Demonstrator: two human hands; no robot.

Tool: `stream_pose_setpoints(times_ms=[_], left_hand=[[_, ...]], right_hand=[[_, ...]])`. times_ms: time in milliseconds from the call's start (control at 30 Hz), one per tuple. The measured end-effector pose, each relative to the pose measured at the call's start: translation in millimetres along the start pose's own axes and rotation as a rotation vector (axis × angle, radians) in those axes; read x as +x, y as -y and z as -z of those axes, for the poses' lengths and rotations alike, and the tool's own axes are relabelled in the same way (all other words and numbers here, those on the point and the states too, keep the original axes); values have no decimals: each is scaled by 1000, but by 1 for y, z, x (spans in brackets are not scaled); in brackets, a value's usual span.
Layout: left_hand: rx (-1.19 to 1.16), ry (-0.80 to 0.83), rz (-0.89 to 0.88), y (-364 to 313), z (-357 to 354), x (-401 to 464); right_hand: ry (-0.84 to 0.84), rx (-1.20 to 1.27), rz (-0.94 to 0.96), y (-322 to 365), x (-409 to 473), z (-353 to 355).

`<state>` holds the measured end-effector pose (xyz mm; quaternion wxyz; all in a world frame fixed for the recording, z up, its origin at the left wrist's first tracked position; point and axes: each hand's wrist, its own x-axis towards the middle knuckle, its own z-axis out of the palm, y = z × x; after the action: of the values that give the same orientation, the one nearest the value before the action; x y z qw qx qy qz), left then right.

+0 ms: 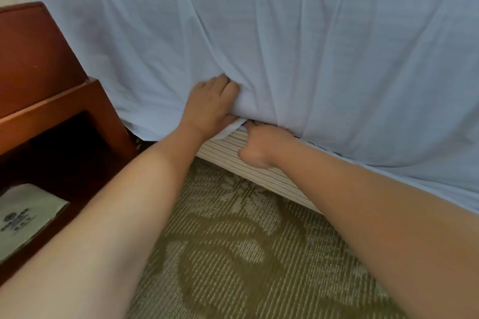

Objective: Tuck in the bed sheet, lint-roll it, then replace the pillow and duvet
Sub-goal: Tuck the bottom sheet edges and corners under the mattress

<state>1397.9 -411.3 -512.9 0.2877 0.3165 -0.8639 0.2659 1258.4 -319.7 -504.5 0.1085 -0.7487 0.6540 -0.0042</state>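
Both hands (pixel 210 106) (pixel 259 142) at bed sheet (pixel 285 46) edge, nightstand (pixel 51 101) near left.

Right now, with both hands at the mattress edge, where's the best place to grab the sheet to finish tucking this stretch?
Probably the loose hem flap hanging under the mattress edge, between the left hand and right hand. Come from below, on the carpet side, and push it into the gap above the striped bed base. The sheet above is stretched in folds, offering little slack.
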Motion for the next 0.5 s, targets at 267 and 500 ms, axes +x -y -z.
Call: stream_pose_setpoints(times_ms=[267, 500], left_hand=[[-74, 205, 186, 15, 19, -37], [-48, 109, 145, 26, 8, -39]], right_hand=[[-229, -11, 99, -1, -20, -22], [-117, 1, 180, 6, 6, -12]])
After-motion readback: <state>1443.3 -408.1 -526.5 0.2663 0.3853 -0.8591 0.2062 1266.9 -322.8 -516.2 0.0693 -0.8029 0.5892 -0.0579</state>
